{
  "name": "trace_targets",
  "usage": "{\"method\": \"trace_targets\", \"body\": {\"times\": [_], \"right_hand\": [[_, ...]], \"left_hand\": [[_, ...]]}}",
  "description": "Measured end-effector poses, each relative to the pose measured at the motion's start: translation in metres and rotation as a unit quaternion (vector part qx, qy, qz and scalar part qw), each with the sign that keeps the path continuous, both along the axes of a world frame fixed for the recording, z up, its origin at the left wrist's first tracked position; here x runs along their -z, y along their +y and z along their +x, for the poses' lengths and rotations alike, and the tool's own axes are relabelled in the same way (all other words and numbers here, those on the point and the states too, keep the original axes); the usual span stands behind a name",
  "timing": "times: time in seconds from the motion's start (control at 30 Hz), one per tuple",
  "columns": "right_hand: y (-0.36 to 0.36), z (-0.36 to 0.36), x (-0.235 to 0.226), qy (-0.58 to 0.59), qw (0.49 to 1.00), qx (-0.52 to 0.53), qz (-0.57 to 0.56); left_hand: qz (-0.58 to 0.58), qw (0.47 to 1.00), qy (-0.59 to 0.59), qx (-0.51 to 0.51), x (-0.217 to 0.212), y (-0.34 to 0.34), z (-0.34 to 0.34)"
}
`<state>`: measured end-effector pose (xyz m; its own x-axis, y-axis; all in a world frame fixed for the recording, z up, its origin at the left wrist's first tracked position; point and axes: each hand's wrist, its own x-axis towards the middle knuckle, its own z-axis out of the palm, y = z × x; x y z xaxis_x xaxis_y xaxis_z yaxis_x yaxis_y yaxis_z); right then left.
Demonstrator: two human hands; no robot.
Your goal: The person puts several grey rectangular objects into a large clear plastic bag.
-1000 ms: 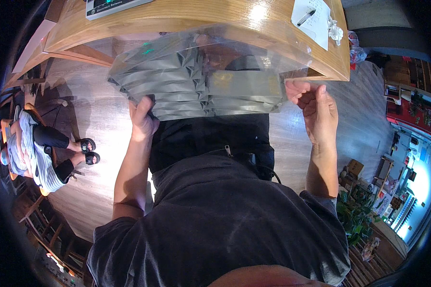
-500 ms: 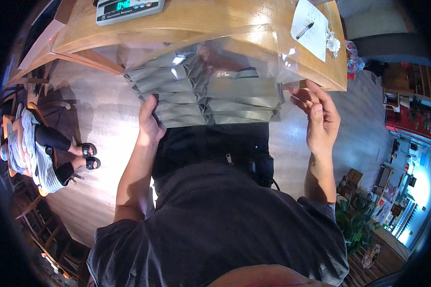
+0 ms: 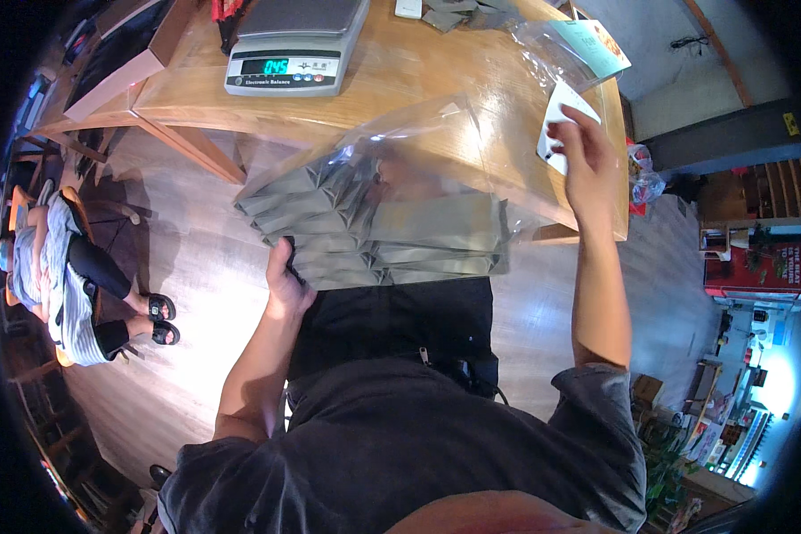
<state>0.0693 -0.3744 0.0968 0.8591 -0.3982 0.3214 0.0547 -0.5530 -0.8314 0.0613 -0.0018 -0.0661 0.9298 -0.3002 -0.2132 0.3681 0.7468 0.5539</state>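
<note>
Left hand (image 3: pixel 288 283) clamped on clear bag (image 3: pixel 418 142) (grey pouches (image 3: pixel 396 236) inside), right hand (image 3: pixel 589 169) loosely spread

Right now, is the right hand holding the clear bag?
No, the right hand is by the white paper, apart from the clear bag, which the left hand grips.

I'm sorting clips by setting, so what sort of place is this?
Probably a shop or workroom: an electronic scale stands on a wooden table, and the left hand holds a clear bag of grey packets.
</note>
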Motion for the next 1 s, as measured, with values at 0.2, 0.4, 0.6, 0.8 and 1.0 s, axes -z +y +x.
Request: {"method": "trace_targets", "body": {"times": [0.2, 0.4, 0.6, 0.8, 1.0], "right_hand": [[-0.008, 0.126, 0.048, 0.003, 0.952, -0.04, -0.303], [0.007, 0.236, 0.062, 0.117, 0.876, -0.083, -0.46], [0.011, 0.289, 0.092, 0.16, 0.844, -0.057, -0.508], [-0.008, 0.271, 0.112, 0.071, 0.854, -0.054, -0.513], [-0.003, 0.165, 0.071, -0.011, 0.934, -0.01, -0.358]], "left_hand": [[0.001, 1.0, 0.013, -0.02, 0.003, 0.003, 0.004], [0.024, 0.997, 0.05, -0.048, 0.014, 0.013, 0.004], [0.056, 0.995, 0.049, -0.07, 0.024, 0.017, 0.003], [0.023, 0.998, 0.044, -0.047, 0.019, 0.019, 0.003], [0.102, 0.993, 0.015, -0.058, 0.007, 0.012, 0.004]]}}
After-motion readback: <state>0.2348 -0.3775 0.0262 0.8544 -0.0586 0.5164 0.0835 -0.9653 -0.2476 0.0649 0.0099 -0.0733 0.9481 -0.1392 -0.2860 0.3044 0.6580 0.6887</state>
